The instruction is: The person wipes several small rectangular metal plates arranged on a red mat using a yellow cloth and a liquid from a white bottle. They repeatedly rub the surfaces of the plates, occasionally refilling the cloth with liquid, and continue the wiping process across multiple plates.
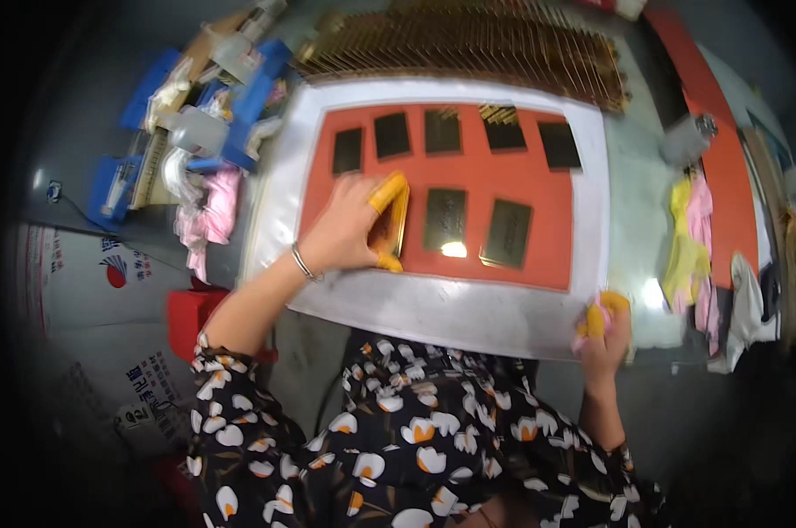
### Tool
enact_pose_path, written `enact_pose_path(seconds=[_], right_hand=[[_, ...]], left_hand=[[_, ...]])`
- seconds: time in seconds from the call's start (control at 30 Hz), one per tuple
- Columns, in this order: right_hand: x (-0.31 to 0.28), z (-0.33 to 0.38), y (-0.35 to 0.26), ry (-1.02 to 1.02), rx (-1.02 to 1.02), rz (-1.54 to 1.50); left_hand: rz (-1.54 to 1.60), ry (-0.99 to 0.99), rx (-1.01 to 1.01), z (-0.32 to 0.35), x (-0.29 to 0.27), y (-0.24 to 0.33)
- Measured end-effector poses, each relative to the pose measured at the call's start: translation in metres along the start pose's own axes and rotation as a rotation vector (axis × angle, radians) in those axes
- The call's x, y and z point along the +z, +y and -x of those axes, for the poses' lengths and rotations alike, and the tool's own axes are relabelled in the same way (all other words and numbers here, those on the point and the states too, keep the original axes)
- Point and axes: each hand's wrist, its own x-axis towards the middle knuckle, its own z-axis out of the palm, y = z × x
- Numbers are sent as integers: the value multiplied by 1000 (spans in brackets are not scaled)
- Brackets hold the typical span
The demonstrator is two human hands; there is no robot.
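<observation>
My left hand (350, 220), with yellow covers on its fingertips, grips a shiny gold-toned metal plate (392, 231) by its opposite edges. The plate is tilted over the left part of an orange mat (468, 172), and my hand hides some of it. Several dark, mirror-like rectangular plates lie flat on the mat: a row at the far side, and a nearer plate (445, 220) and its neighbour (507, 233) right of my left hand. My right hand (611, 327), also with yellow fingertip covers, is closed on a crumpled pink cloth (581, 340) at the table's near right edge.
A long rack of upright thin plates (460, 48) stands behind the mat. Blue trays (257, 97), a bottle (197, 132) and pink cloths (220, 207) crowd the left. To the right are a metal-topped bottle (689, 139) and hanging yellow cloth (685, 251). A red box (191, 321) sits low left.
</observation>
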Motion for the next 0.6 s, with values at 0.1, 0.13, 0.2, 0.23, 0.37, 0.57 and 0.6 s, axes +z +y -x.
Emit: enact_pose_path(seconds=[0.1,0.13,0.2,0.23,0.37,0.57,0.6], right_hand=[[-1,-4,6,-40,-45,126],[2,-4,4,-69,-46,116],[7,-8,0,-129,-29,121],[11,-12,-5,-158,-72,178],[24,-31,-19,-206,-299,412],[11,-76,-3,-84,-213,470],[11,-83,3,-77,-281,482]], left_hand=[[-18,-58,-3,10,-16,-15],[14,-93,-15,13,-14,-20],[79,-70,2,14,-12,-23],[114,-50,5,16,-5,-26],[158,1,-29,31,1,-30],[283,309,-268,62,5,-32],[273,292,-344,65,5,-36]])
